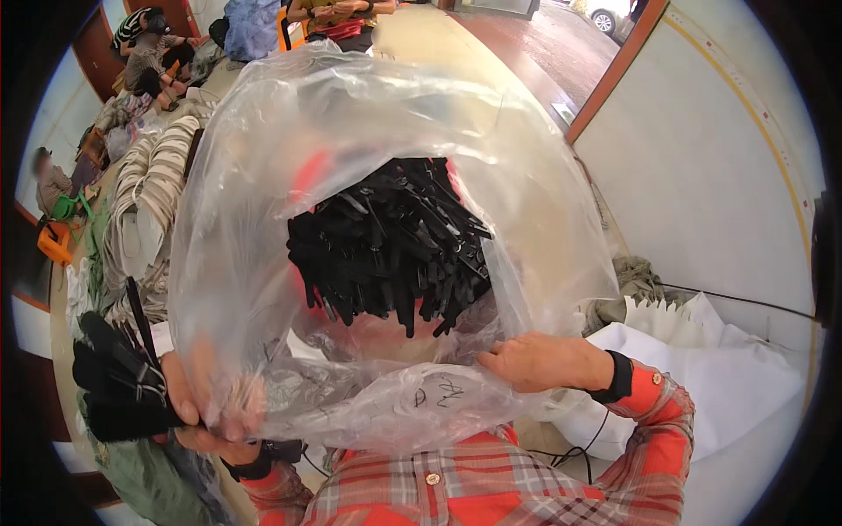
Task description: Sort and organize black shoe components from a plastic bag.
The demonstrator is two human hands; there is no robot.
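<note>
A large clear plastic bag (561,263) spreads open in front of me, its mouth facing me. Inside lies a thick pile of black strap-like strips (395,245), some with small shiny parts; I cannot tell their exact kind. My right hand (548,361) is closed on the bag's near right edge, fingers pinching the film. At the left, my left hand (206,399) is closed round a bundle of similar black strips (123,386), bound with a thin tie and held outside the bag. Clear film partly covers that hand's fingers. Dark marks show on the bag's near fold.
Coiled pale cords (149,202) are heaped at left, near a green sack (145,473). White sheet material (693,377) lies at right beside a cable. A long pale table (438,44) runs away from me. Several people sit farther off, one person's hands (342,7) at its far end.
</note>
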